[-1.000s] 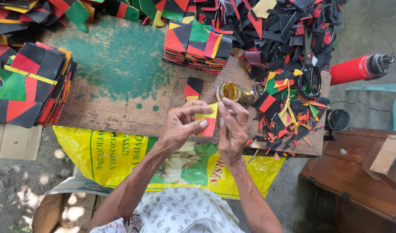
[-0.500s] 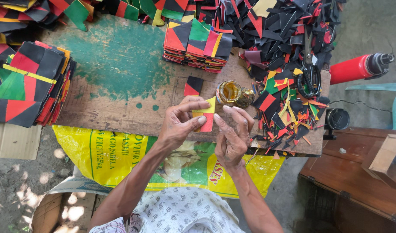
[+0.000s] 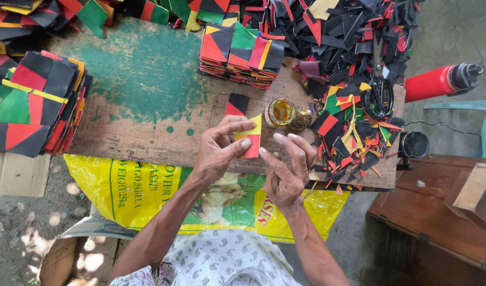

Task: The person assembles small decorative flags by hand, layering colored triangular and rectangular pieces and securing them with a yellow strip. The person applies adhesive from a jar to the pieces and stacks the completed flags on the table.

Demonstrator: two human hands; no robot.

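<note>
Left hand pinches red-yellow piece above yellow printed sack.

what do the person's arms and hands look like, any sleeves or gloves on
Both are bare: no gloves, rings, watch or bands show on the left hand or the right hand. The forearms are uncovered to the frame's lower edge. A white garment with a dark curled pattern covers the body below.

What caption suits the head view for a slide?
Left hand pinches a red-yellow piece over the table, right hand open beside it, near a jar.
</note>
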